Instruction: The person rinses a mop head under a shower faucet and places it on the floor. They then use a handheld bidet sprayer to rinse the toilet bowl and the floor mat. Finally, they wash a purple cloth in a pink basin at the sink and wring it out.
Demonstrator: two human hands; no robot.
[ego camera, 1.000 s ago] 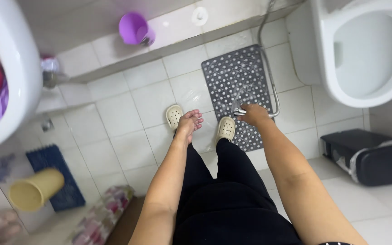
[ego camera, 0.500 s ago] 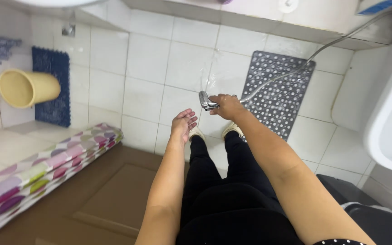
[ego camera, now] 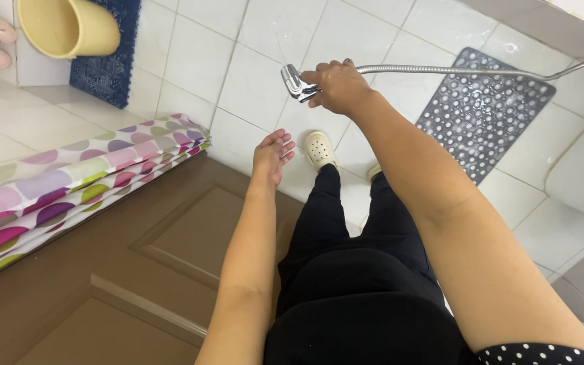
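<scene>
Chrome sprayer (ego camera: 295,82), handle hidden, probably gripped

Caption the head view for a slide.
Right hand grips a chrome spray nozzle on a metal hose over the tiled floor; left hand empty.

No packages, labels, signs or screens in view.
</scene>
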